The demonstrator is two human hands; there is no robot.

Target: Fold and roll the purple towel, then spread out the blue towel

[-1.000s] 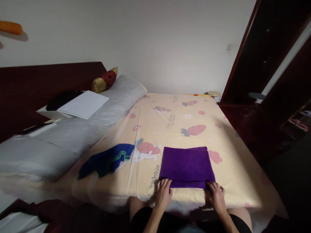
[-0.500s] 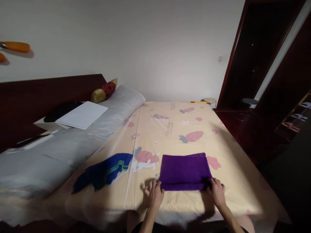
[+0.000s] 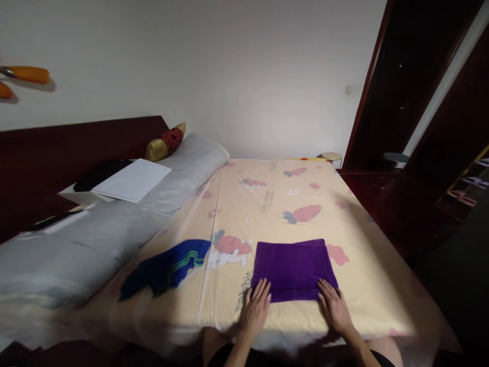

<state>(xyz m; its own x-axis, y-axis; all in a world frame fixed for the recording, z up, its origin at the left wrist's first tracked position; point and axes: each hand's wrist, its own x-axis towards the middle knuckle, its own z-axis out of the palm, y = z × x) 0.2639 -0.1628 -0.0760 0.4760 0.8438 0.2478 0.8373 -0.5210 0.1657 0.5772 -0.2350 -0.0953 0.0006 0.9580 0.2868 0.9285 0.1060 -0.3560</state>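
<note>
A folded purple cloth lies flat on the bed in front of me, with a narrow fold along its near edge. My left hand rests on its near left corner, fingers stretched out flat. On the near right corner lies my right hand, its fingers also extended and the palm down. Both hands press on top of the cloth without gripping it. To the left, a crumpled dark blue garment with green stripes lies apart from the hands.
The bed sheet is cream with carrot and rabbit prints. Along the headboard lies a grey rolled bedding piece, with a white flat box on it and a red-gold cushion behind. Stools stand past the far edge.
Both hands have moved inward from the cloth's near corners onto its top. Fingers that were curled at the edge now lie flat on the near fold.
</note>
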